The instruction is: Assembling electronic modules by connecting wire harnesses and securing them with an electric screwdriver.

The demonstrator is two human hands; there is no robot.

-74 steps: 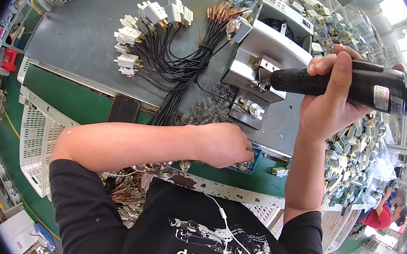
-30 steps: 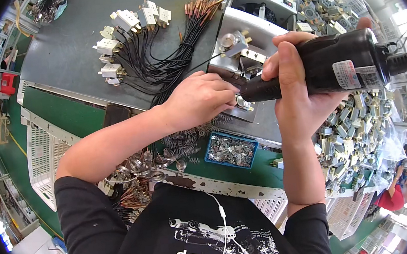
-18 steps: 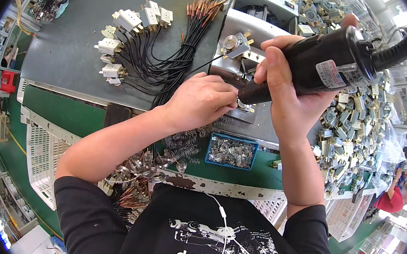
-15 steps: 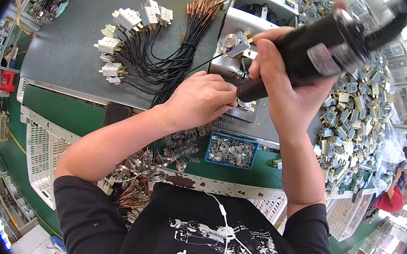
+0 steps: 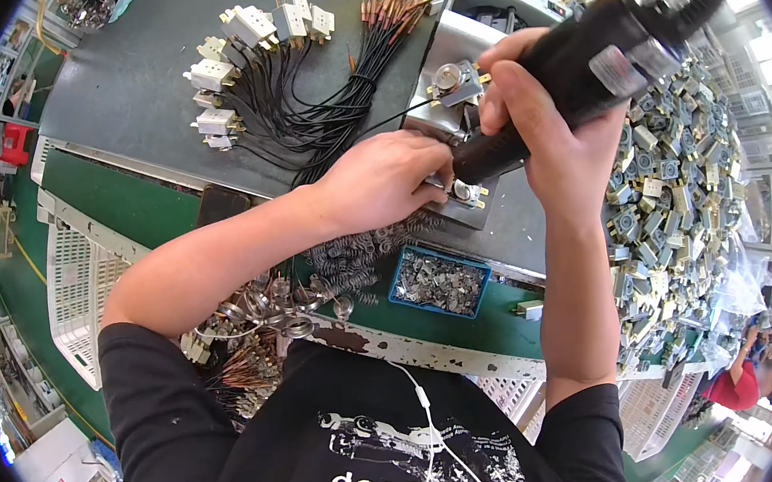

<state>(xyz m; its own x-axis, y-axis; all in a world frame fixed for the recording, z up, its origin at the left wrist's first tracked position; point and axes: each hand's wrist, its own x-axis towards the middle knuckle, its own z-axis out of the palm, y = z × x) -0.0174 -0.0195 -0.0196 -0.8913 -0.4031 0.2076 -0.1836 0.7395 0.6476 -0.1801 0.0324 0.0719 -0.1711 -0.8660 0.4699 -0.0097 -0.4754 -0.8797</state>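
Observation:
My right hand (image 5: 568,142) is wrapped round a black electric screwdriver (image 5: 576,75), which slants down and left over a metal fixture (image 5: 459,36). The driver's nose comes close to the fingertips of my left hand (image 5: 389,179). Those fingers are pinched together at the fixture's near end; what they hold is hidden. Beside them lies a small part with a round metal face and brass pins (image 5: 466,193). Further up the fixture sits a grey switch-like unit (image 5: 457,83) with a round metal face, and a black wire runs from it to the left.
Left on the grey table lies a bundle of black wires (image 5: 336,124) ending in white blocks (image 5: 210,74). Coil springs (image 5: 341,264) and a blue tray of metal clips (image 5: 440,280) are near me. Many grey units (image 5: 674,201) are heaped at right. Another person (image 5: 744,382) is far right.
The screwdriver's rear end has swung a little left and down with my right hand. My left fingers have shifted slightly, and more of the small part beside them shows.

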